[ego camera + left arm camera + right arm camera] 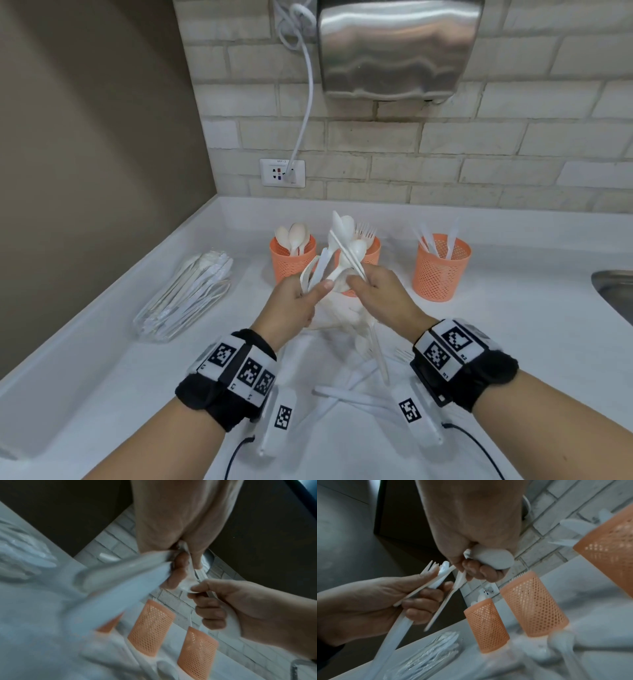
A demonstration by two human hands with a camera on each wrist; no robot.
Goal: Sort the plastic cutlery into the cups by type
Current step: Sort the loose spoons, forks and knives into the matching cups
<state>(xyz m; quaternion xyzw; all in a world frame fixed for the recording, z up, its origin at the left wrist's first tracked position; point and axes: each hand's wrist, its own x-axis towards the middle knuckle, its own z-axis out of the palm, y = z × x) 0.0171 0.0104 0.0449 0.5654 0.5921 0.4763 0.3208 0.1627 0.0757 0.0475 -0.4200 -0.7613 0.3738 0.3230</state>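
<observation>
1. Gripping a bunch of white plastic forks and knives, the left hand sits mid-frame.
2. Right hand clutches white plastic spoons before three orange mesh cups.

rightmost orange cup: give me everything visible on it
The rightmost orange cup is a round holder of what looks like orange plastic mesh, perforated all over, with a solid rim band. It stands upright on the white counter, apart from the other two cups and left of the sink edge. Several white plastic knives stand in it and lean on its rim. Neither hand touches it.
</observation>
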